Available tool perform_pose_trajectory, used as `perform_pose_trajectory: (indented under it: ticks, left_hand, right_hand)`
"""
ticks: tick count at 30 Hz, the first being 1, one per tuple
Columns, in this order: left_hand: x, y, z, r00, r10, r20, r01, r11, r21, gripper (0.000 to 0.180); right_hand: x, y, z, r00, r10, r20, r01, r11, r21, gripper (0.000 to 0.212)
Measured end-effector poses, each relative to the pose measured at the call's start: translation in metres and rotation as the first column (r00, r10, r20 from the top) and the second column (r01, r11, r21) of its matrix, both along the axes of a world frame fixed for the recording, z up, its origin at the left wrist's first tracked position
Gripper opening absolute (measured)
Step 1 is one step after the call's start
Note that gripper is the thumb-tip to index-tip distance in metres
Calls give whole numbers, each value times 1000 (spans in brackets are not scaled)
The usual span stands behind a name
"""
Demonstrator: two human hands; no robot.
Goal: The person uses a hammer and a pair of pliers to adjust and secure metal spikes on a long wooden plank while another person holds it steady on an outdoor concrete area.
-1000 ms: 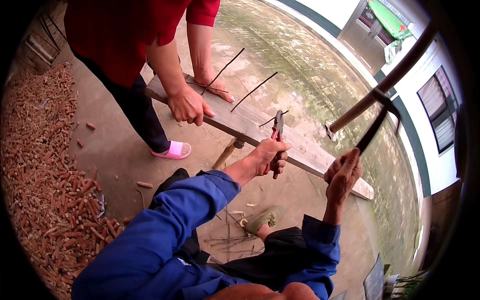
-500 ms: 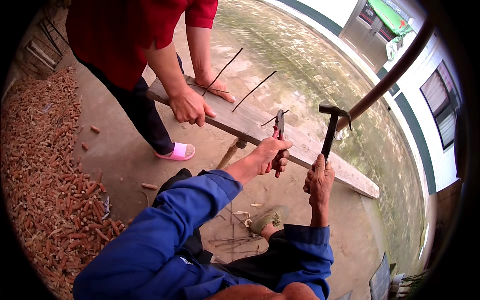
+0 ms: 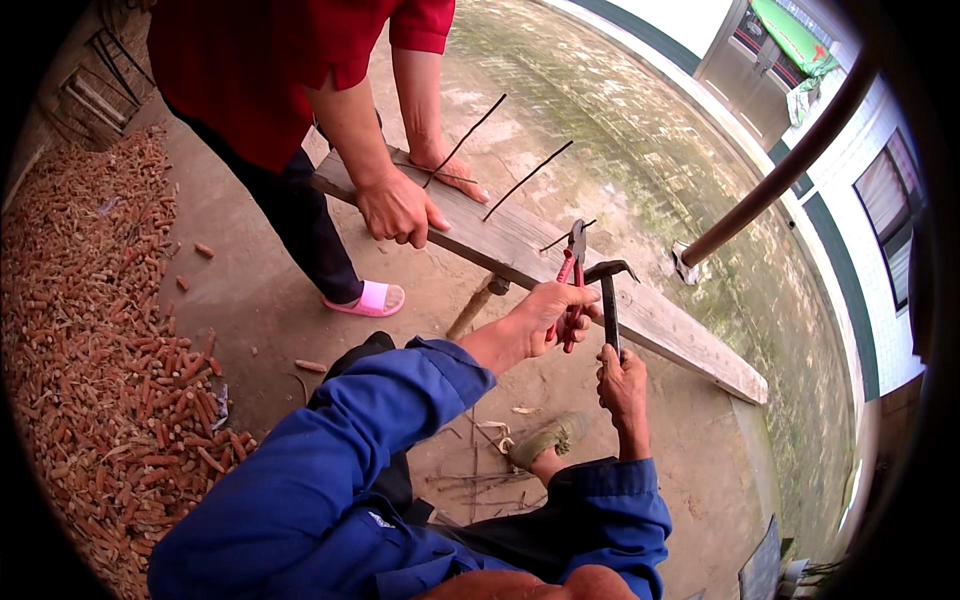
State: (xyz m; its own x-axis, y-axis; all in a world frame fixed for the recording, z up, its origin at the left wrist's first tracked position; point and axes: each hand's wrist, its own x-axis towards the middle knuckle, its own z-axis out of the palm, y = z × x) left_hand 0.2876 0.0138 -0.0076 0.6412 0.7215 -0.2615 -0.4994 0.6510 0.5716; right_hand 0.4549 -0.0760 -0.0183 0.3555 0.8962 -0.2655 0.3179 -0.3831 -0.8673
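1. Wooden plank (image 3: 690,338): runs diagonally, upper centre to right of frame, on a wooden leg (image 3: 470,312).
2. Far left: big cob pile (image 3: 110,400) on the ground, a few loose cobs beside it.
3. Upper left: co-worker in red top (image 3: 260,70), dark trousers, pink sandal (image 3: 372,298). One co-worker's hand (image 3: 400,208) grips the plank's near edge, the other (image 3: 450,172) is pressed on top.
4. Upper centre: two thin dark rods (image 3: 528,180) stick up at a slant from the plank. Shorter rod (image 3: 553,243) right of them, at the pliers' head.
5. Lower centre: loose sticks (image 3: 475,480) on the ground, greenish shoe (image 3: 550,440) just right.
6. Centre: left hand (image 3: 550,318), blue sleeve, fingers curled round red-handled pliers (image 3: 577,245), head pointing up; can't tell if they bite the short rod.
7. Right of centre: right hand (image 3: 622,385) closed round the handle of a dark hammer (image 3: 612,320), head up, near left hand; contact unclear.
8. Upper right: brown pole (image 3: 780,165), slanting; behind it, white building with metal door (image 3: 745,75) and window (image 3: 888,205).
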Motion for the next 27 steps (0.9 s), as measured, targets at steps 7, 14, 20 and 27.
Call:
perform_pose_trajectory:
  ticks: [7,14,20,27]
  left_hand:
    - [-4,0,9,992,-126,-5,126,989,-76,22]
    - [-7,3,7,989,-141,-41,139,989,-45,23]
    - [-7,4,4,984,-180,-5,179,983,-41,23]
    - [-9,5,3,983,-182,-10,180,980,-78,21]
  right_hand:
    - [-9,-8,-3,997,48,-54,-48,999,4,21]
    - [-15,-6,53,937,-6,-350,107,956,273,24]
    - [-12,-1,85,965,82,-251,119,714,690,27]
    - [-9,22,43,991,25,-134,21,942,335,37]
